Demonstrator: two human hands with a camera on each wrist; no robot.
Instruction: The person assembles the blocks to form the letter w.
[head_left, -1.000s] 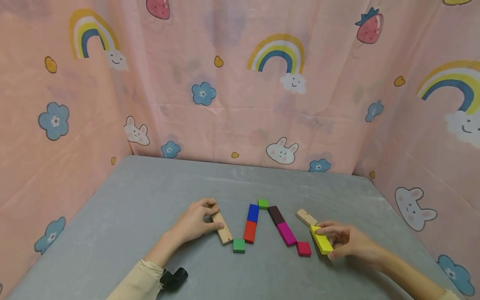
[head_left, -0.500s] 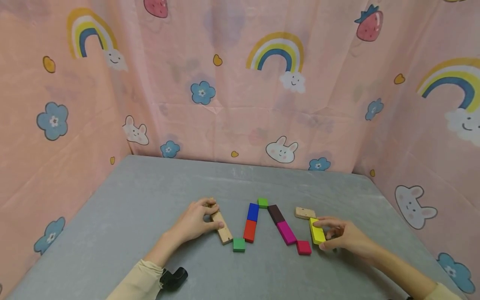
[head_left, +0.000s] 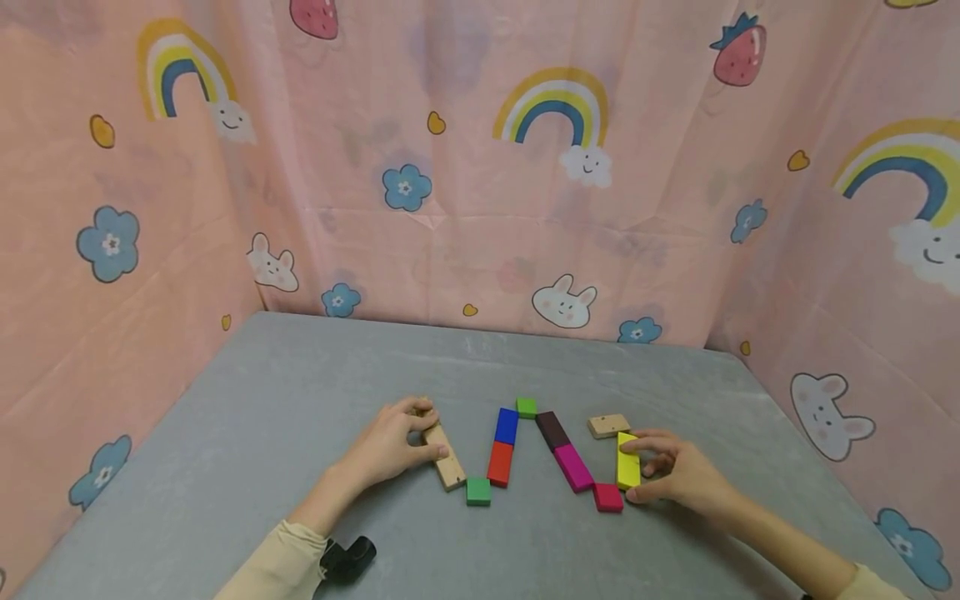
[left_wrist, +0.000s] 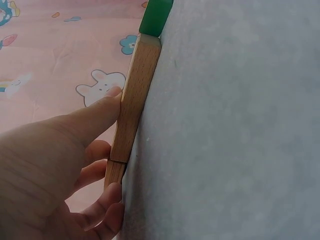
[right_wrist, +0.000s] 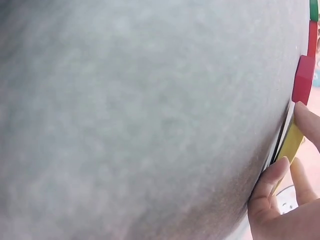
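Note:
My left hand (head_left: 393,442) holds two plain wooden blocks (left_wrist: 134,97) laid end to end, thumb near one end and fingertips at the other. A green block (head_left: 477,492) sits at their near end. With thumb and fingers, my right hand (head_left: 686,477) grips a yellow block (head_left: 628,462) by its ends. That block stands just right of a crimson block (head_left: 608,497), and its far end lies by another plain wooden block (head_left: 608,426). In the right wrist view, the thumb tip is right at the corner between the yellow and crimson blocks.
Between the hands, blue (head_left: 506,426), red (head_left: 499,463), light green (head_left: 527,407), dark brown (head_left: 552,430) and magenta (head_left: 573,467) blocks form a zigzag on the grey table (head_left: 337,358). A pink patterned curtain (head_left: 465,233) encloses the table's back and sides.
My right hand has shifted left, bringing the yellow block beside the crimson one and turning it straighter. The plain wooden block behind it has swung from slanted to nearly level. My left hand stays put.

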